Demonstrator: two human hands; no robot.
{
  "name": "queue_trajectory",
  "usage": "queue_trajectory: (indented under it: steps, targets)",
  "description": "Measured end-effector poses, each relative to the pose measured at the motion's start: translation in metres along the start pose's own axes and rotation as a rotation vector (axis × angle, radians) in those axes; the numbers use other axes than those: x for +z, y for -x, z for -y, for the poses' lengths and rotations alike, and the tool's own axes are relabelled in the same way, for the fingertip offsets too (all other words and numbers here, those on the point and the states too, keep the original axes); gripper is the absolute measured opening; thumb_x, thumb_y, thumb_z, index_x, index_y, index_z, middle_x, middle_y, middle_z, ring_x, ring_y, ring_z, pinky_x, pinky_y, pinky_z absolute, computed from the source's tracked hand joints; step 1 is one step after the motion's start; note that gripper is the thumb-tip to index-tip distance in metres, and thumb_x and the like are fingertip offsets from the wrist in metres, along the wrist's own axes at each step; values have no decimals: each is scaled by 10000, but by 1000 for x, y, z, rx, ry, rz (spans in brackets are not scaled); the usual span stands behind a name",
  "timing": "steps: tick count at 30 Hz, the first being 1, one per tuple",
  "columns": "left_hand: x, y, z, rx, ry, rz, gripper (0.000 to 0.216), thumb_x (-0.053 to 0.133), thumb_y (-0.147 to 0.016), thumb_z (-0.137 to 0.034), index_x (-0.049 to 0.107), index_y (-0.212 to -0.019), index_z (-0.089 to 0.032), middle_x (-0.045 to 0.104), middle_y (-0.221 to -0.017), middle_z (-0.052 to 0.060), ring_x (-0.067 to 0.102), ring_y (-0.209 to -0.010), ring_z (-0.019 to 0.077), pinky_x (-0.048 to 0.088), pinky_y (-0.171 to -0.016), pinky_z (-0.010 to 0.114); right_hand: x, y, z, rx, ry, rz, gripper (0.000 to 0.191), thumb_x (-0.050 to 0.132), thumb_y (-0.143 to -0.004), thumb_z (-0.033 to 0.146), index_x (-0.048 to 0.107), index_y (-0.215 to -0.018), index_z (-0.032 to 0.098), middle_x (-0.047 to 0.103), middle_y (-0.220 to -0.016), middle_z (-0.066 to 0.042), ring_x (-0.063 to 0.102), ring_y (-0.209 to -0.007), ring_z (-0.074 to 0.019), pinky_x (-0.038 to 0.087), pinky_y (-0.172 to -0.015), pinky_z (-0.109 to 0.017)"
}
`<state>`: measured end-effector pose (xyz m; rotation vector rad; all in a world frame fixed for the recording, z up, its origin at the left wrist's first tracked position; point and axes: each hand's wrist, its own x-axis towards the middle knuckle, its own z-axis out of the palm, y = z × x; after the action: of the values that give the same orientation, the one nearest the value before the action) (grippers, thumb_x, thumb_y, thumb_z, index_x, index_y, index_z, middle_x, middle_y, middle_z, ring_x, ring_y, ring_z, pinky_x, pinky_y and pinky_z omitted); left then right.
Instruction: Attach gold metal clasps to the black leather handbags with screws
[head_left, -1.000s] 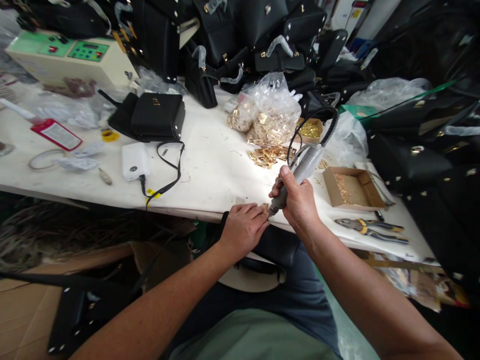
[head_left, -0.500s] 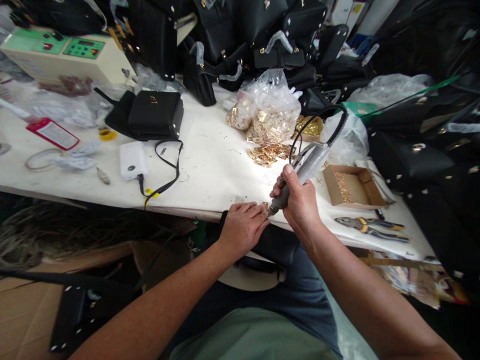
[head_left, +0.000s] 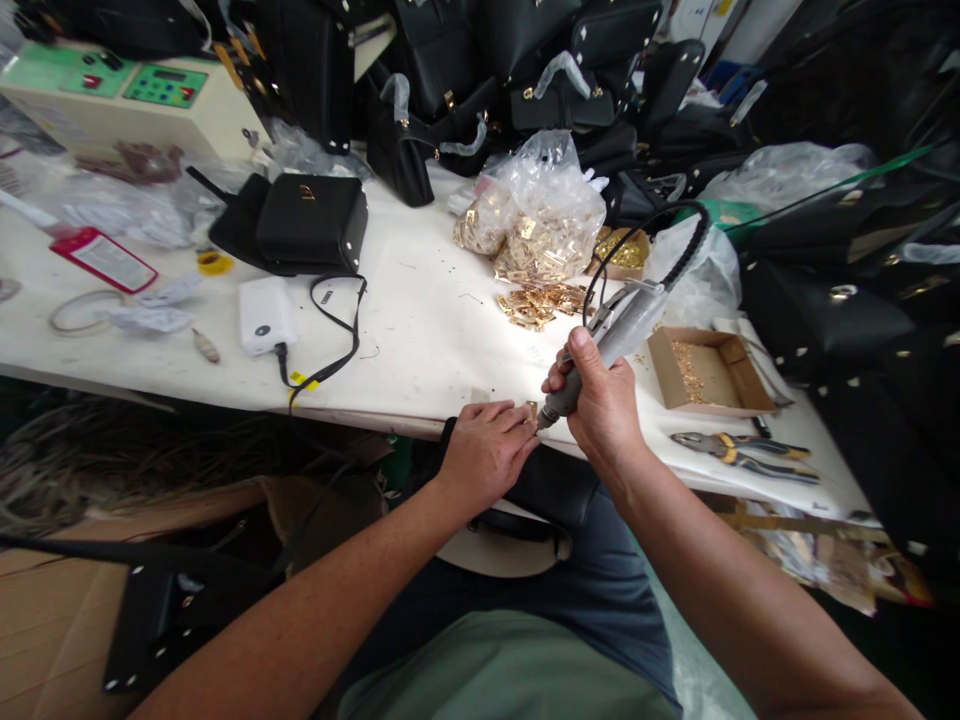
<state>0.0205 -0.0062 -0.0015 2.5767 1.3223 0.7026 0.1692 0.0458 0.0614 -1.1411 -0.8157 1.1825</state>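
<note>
My right hand (head_left: 604, 395) is wrapped round a grey electric screwdriver (head_left: 626, 320), tilted with its tip down to the left. That tip meets a small gold metal fitting (head_left: 532, 411) at the fingertips of my left hand (head_left: 486, 450). The left fingers are bent and close together over a black leather bag (head_left: 555, 490) on my lap; its thumb is hidden. Part of the bag lies under the left hand, against the table edge. Behind the screwdriver a heap of gold metal fittings (head_left: 536, 305) lies on the white table (head_left: 420, 340).
Clear plastic bags of gold fittings (head_left: 547, 230) stand at the back. To the right are a cardboard box of small screws (head_left: 709, 370) and pliers (head_left: 742, 453). A black bag (head_left: 311, 225), white power bank (head_left: 266, 315) and red bottle (head_left: 105, 260) lie left.
Both hands keep almost the same place, with the screwdriver tip still at the gold fitting. The view has shifted very slightly.
</note>
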Motion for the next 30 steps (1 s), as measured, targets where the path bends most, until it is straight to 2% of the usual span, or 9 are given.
queue_trajectory:
  steps: [6,14,21,25,30]
  targets:
    - [0,1,0,0,-2,4,252,522,-1034,-329,711,-1179,-247,714,-1296,49,610,-1220,253,451,-944,484,0,2,-1,0,-15,-1,446,789,-795,589,565,-725,210,556,-541,33,568,-463,-131,494,-430,-243]
    - [-1,0,0,-6,23,1,244,555,-1018,-337,719,-1179,-256,714,-1291,55,616,-1214,250,460,-962,476,0,4,0,-6,6,7,462,771,-799,612,555,-709,214,558,-526,28,543,-428,-131,449,-372,-243]
    - [1,1,0,-36,38,21,297,565,-1013,-361,642,-1271,-236,709,-1301,72,597,-1254,270,436,-1009,487,-6,-4,-1,-79,46,-36,448,772,-804,593,562,-706,209,564,-544,20,557,-431,-130,400,-343,-227]
    - [0,-2,-2,-105,37,37,457,649,-960,-367,547,-1375,-204,723,-1232,96,618,-1202,289,439,-998,481,-6,-7,-7,-103,65,-50,444,789,-783,591,574,-710,209,561,-549,21,545,-420,-128,404,-335,-230]
    - [-1,-5,-2,-146,37,37,776,713,-911,-362,319,-1555,-186,715,-1240,102,643,-1132,294,450,-958,470,-3,-7,-13,-89,91,-43,462,780,-777,618,575,-695,213,567,-532,17,535,-400,-131,393,-306,-234]
